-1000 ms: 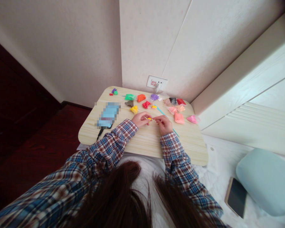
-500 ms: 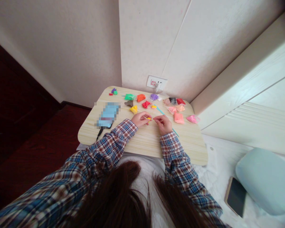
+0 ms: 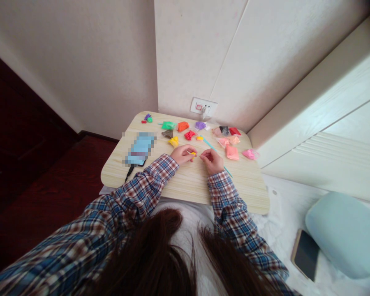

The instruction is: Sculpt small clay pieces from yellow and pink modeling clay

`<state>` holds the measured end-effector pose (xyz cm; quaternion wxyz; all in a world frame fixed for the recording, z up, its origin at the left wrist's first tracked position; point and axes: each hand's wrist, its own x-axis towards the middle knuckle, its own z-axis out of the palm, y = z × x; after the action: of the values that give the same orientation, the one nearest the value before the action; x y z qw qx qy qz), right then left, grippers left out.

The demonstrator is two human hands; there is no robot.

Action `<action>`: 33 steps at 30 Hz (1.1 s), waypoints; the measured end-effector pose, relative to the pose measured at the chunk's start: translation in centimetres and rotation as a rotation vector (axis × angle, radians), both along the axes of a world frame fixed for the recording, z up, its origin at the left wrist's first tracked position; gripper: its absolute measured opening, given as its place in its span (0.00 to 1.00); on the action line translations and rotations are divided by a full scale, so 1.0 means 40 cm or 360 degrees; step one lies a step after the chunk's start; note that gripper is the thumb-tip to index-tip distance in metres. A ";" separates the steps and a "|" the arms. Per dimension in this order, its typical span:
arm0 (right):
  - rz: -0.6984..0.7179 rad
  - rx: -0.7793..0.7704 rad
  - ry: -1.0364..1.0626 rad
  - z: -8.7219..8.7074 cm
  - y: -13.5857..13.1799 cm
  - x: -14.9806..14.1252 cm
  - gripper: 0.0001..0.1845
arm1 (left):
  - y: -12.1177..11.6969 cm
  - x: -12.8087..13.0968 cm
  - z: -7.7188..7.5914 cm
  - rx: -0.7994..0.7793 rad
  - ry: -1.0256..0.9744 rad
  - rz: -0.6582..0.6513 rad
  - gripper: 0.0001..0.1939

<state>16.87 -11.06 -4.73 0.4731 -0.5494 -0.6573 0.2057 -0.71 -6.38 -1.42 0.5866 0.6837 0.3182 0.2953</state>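
Note:
Over the middle of the small table, my left hand (image 3: 183, 154) is closed, pinching a small piece of yellow modelling clay (image 3: 193, 155) at its fingertips. My right hand (image 3: 213, 161) is just to the right, a little apart from it, with thumb and fingers pressed together. Whatever is between those fingertips is too small to make out. Beyond the hands lie a yellow clay packet (image 3: 173, 142), a red packet (image 3: 189, 135) and a small yellow-orange piece (image 3: 200, 138). A thin blue-green stick (image 3: 208, 143) runs partly behind my right hand.
Several clay packets line the table's (image 3: 185, 185) back, including a green one (image 3: 168, 126) and a salmon one (image 3: 232, 152). Small clay shapes (image 3: 148, 119) sit at the back left. A blurred blue device (image 3: 141, 149) lies left. A phone (image 3: 306, 255) rests beside a pale blue cushion (image 3: 345, 234).
My right fingertips have drawn slightly back from the yellow clay and curled in a little. My left hand has stayed almost still.

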 end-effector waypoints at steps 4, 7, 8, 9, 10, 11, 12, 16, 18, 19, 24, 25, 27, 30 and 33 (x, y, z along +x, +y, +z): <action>0.0055 -0.0036 0.0111 -0.009 0.001 -0.002 0.11 | 0.000 0.001 0.000 0.0006 -0.0007 0.0006 0.10; 0.0100 -0.0060 0.0177 -0.014 0.002 -0.002 0.12 | -0.002 0.000 0.002 0.0008 -0.0010 0.0005 0.10; 0.0110 -0.0066 0.0192 -0.015 0.001 -0.001 0.12 | -0.002 0.000 0.002 0.0008 -0.0011 0.0002 0.10; 0.0118 -0.0069 0.0205 -0.015 0.001 -0.001 0.12 | -0.002 0.000 0.003 0.0008 -0.0011 0.0000 0.10; 0.0126 -0.0071 0.0217 -0.015 0.000 -0.001 0.12 | -0.002 0.000 0.003 0.0008 -0.0010 -0.0001 0.10; 0.0135 -0.0073 0.0227 -0.014 -0.001 -0.001 0.12 | -0.002 0.000 0.003 0.0008 -0.0009 -0.0003 0.10; 0.0142 -0.0073 0.0237 -0.014 -0.001 -0.001 0.12 | -0.002 0.000 0.002 0.0008 -0.0008 -0.0004 0.10; 0.0154 -0.0086 0.0264 -0.014 -0.001 0.000 0.12 | 0.000 0.000 -0.001 0.0006 0.0001 -0.0008 0.10; 0.0149 -0.0100 0.0266 -0.017 0.000 0.000 0.11 | 0.000 -0.001 -0.002 0.0003 0.0003 -0.0008 0.10; 0.0148 -0.0107 0.0266 -0.018 0.001 0.000 0.11 | 0.000 -0.001 -0.002 0.0002 0.0002 -0.0009 0.10; 0.0133 -0.0115 0.0262 -0.023 0.002 0.001 0.11 | 0.001 0.000 -0.003 -0.0002 0.0003 -0.0009 0.10; 0.0125 -0.0115 0.0257 -0.023 0.001 0.001 0.11 | 0.001 0.001 -0.003 -0.0002 0.0002 -0.0009 0.10; 0.0104 -0.0114 0.0243 -0.021 0.000 0.001 0.11 | 0.001 0.001 -0.004 -0.0001 -0.0002 -0.0010 0.10; 0.0082 -0.0102 0.0221 -0.018 -0.001 0.001 0.11 | 0.001 0.001 -0.003 0.0002 -0.0005 -0.0008 0.10; 0.0076 -0.0074 0.0206 -0.013 -0.002 0.001 0.11 | -0.001 0.000 0.000 -0.0003 0.0004 -0.0007 0.10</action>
<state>16.92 -11.16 -5.26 0.4968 -0.5298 -0.6332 0.2674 -0.72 -6.41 -1.43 0.5876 0.6842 0.3176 0.2928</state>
